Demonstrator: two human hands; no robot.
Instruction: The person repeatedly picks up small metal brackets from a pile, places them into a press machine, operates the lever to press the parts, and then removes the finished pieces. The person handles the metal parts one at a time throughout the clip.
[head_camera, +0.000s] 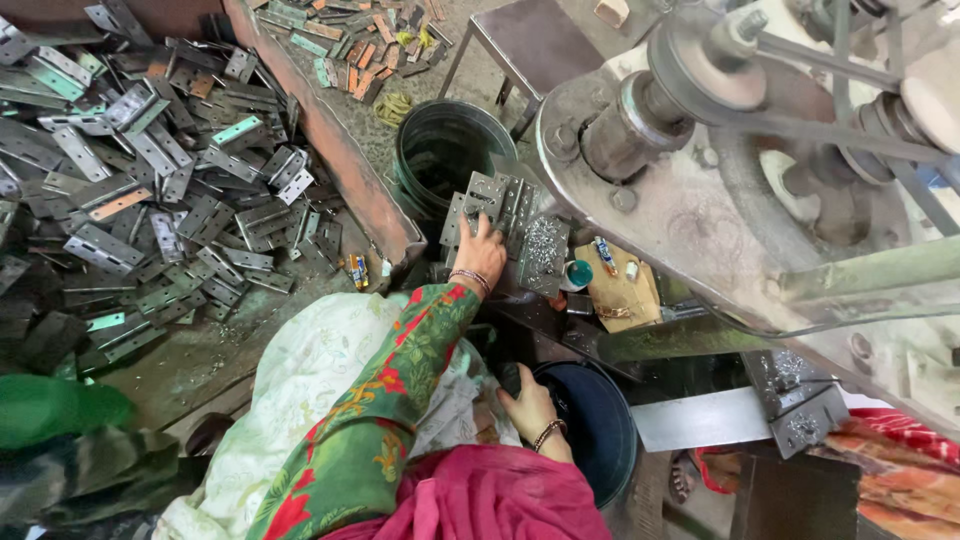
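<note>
The person's left hand (481, 250) reaches far forward from a green flowered sleeve (385, 400) and rests on a small stack of grey metal hinges (497, 205) that lies on the bench (640, 345) of the machine. Its fingers (472, 217) curl over the near edge of the top hinge, gripping it. The stack sits just right of a dark green bucket (440, 150) and just left of a hinge plate dusted with metal shavings (543, 252).

The right hand (530, 408) lies much nearer, low at the rim of a dark blue bucket (600, 425). Its fingers point down into the shadow beside the rim; I cannot tell whether they hold anything. A bangle circles each wrist.

To the left, a wide heap of loose hinges (150, 180) spreads behind a rusty board (330, 140) that runs far to near. More small metal pieces, some orange, lie scattered on the floor beyond it. On the right stands the big press (720, 200) with its pulley wheel and belt. A brown scrap of card (620, 295) with a few small items lies near the shavings, a teal cap (577, 273) just beside it. A pink cloth (480, 500) covers the person's lap.
</note>
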